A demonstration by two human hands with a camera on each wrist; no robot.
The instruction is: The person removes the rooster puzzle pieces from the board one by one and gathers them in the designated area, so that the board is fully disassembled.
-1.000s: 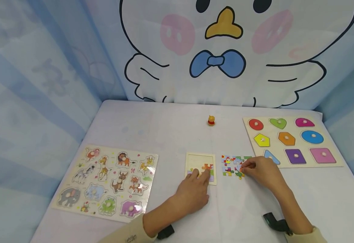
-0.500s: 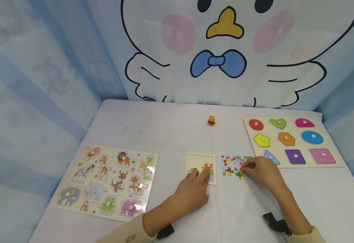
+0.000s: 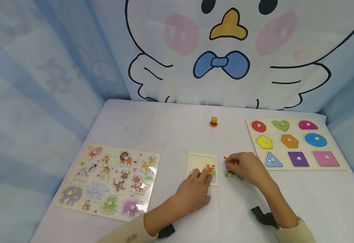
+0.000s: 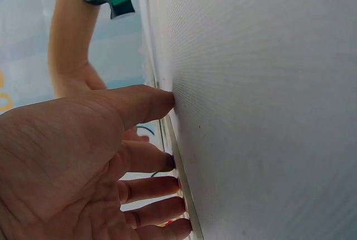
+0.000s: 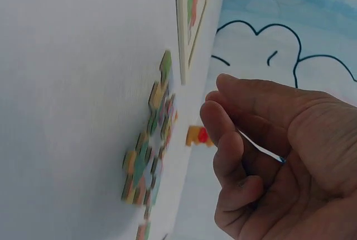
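My left hand [image 3: 193,194] lies over the lower part of a small wooden puzzle frame [image 3: 203,159], its fingertips on it. Orange, green and purple jigsaw pieces [image 3: 210,167] show inside beside the fingers. In the left wrist view the thumb [image 4: 146,104] and fingers are mostly straight, meeting the frame's edge. My right hand [image 3: 247,168] hovers above loose jigsaw pieces [image 5: 146,159] right of the frame, hiding most of them in the head view. Its fingers are curled, thumb close to the index tip; I see nothing between them in the right wrist view.
An animal puzzle board [image 3: 106,182] lies at the left. At the right is a knobbed shape board [image 3: 277,153]. A small yellow-and-red bear figure [image 3: 213,122] stands behind the frame. A patterned curtain rises behind the table.
My right hand has moved left and up from the right side of the loose pieces, now over them near the frame. My left hand stays on the frame. The head view has shifted slightly.
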